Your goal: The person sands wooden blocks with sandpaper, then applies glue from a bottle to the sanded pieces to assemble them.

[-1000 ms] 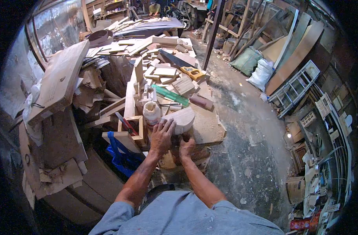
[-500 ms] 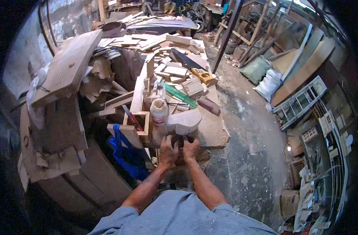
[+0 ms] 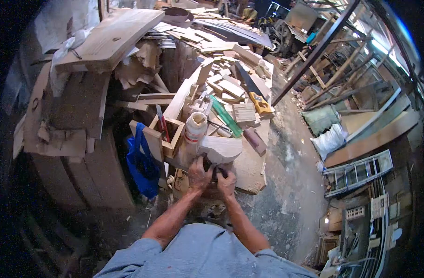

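At the near end of the workbench (image 3: 251,173), both my hands are closed around a small dark piece (image 3: 215,172), whose kind I cannot make out. My left hand (image 3: 199,177) has its fingers curled over it from the left. Close beside, my right hand (image 3: 227,183) pinches it from the right, thumb toward the left hand. Just past my fingertips lies a pale wooden block (image 3: 221,147) with a curved edge. An open white bottle (image 3: 195,127) with a red label stands behind my left hand. A brown block (image 3: 254,141) rests to the right.
A wooden box (image 3: 176,134) holds a red-handled tool, with a blue bag (image 3: 143,167) hanging beside it. Farther back are a green strip (image 3: 225,116), a yellow-handled saw (image 3: 259,103) and piled wood offcuts (image 3: 230,88). Sacks (image 3: 328,139) and a ladder (image 3: 358,172) lie right.
The head view has turned, so the bench and its things appear rotated and the far ones shifted right. My hands stay at the bench end, now drawn closer together around the dark piece.
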Available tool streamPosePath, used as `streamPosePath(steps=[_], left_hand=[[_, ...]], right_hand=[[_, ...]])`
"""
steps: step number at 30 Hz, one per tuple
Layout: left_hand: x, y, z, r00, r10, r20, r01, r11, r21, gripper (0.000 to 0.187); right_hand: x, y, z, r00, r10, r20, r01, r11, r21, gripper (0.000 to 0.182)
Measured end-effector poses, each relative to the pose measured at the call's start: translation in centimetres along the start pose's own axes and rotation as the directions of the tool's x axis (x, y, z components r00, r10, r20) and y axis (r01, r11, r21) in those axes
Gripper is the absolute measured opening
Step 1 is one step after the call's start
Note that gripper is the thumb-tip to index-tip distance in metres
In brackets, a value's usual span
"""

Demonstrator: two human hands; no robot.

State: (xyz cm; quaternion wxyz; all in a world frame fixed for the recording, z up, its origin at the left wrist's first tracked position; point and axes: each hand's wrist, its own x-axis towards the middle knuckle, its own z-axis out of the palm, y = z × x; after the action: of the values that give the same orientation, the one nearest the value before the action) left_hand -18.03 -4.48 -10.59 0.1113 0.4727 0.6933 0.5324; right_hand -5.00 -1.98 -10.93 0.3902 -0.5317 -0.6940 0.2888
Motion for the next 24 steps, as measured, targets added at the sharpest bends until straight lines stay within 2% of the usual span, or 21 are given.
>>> streamPosePath(steps=[3,5,7,9,12,15,18,21,24], left_hand=[[0.0,1.5,-0.6,0.999,0.016,-0.035,-0.013,0.997,0.07,0.05],[-0.1,1.3,-0.5,1.0,0.002,-0.02,-0.001,0.999,0.042,0.052],[-0.4,1.5,-0.4,1.0,-0.021,-0.021,0.021,0.999,0.031,0.054],[-0.5,2.2,-0.4,0.998,-0.044,-0.038,0.046,0.998,0.034,0.055],[-0.6,2.2,-0.1,0.997,-0.033,-0.064,0.037,0.997,0.064,0.057],[-0.5,1.8,0.1,0.993,0.062,-0.098,-0.049,0.991,0.128,0.055],[-0.7,2.6,0.1,0.989,0.029,-0.146,-0.014,0.995,0.101,0.051],[-0.7,2.7,0.0,0.992,-0.029,-0.125,0.037,0.997,0.065,0.049],[-0.5,3.0,-0.3,0.994,-0.072,-0.076,0.078,0.993,0.083,0.046]], right_hand=[[0.6,1.4,-2.5,0.958,0.205,0.201,-0.263,0.907,0.328,0.024],[1.8,2.3,-5.3,0.963,0.203,0.176,-0.252,0.911,0.327,0.033],[3.2,1.3,-7.7,0.989,0.081,0.121,-0.104,0.974,0.203,0.052],[5.4,-0.5,-9.2,0.98,-0.185,0.078,0.19,0.98,-0.061,0.081],[8.7,0.8,-9.0,0.862,-0.398,0.315,0.443,0.893,-0.083,0.114],[10.9,0.2,-8.6,0.814,-0.319,0.486,0.173,0.931,0.321,0.122],[13.0,0.2,-8.5,0.76,-0.284,0.584,0.009,0.904,0.428,0.128],[14.4,-0.1,-9.2,0.72,-0.256,0.645,0.045,0.945,0.325,0.127],[14.4,-0.9,-10.1,0.76,-0.289,0.582,0.171,0.953,0.251,0.123]])
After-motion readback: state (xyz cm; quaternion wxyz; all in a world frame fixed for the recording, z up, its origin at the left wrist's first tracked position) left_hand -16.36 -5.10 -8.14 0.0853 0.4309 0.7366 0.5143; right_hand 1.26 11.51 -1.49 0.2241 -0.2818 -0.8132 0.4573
